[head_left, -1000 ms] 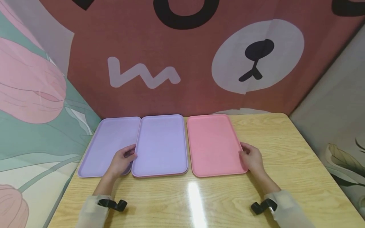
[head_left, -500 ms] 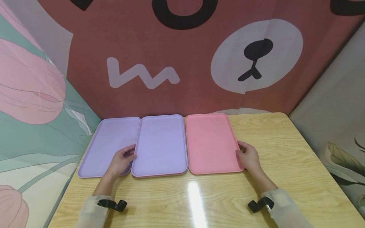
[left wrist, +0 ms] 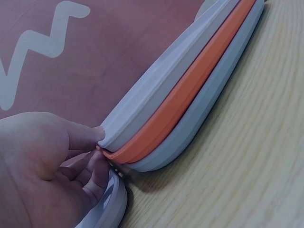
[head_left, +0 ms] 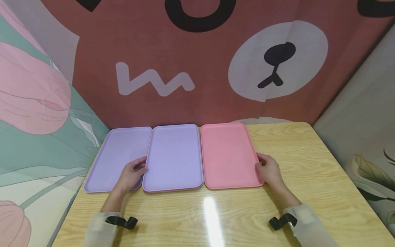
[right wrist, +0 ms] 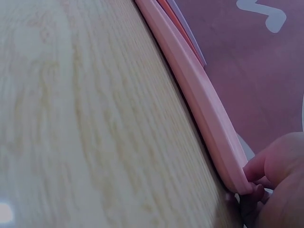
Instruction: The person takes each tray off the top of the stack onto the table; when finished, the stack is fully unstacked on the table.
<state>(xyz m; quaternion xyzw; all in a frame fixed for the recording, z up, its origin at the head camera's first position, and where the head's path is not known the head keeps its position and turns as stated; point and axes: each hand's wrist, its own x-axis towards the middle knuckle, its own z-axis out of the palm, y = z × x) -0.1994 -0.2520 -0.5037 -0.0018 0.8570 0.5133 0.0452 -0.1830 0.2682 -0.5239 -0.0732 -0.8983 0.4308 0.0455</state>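
Three columns of trays sit side by side at the back of the table. My left hand pinches the left rim of the middle purple tray, thumb on its edge. In the left wrist view, this tray lies on an orange tray with a grey-blue tray at the bottom. On the right, a pink tray lies flat close beside that stack. My right hand grips its right rim, with the thumb at the edge in the right wrist view.
Another purple tray lies at the far left, partly behind my left hand. The wooden table reaches back to a brown cloth with a cartoon bear on it. Printed cloths hang on both sides.
The pink tray has slid slightly left with my right hand, narrowing its gap to the middle stack. In the last half second it has hardly moved. My left hand stays in place.
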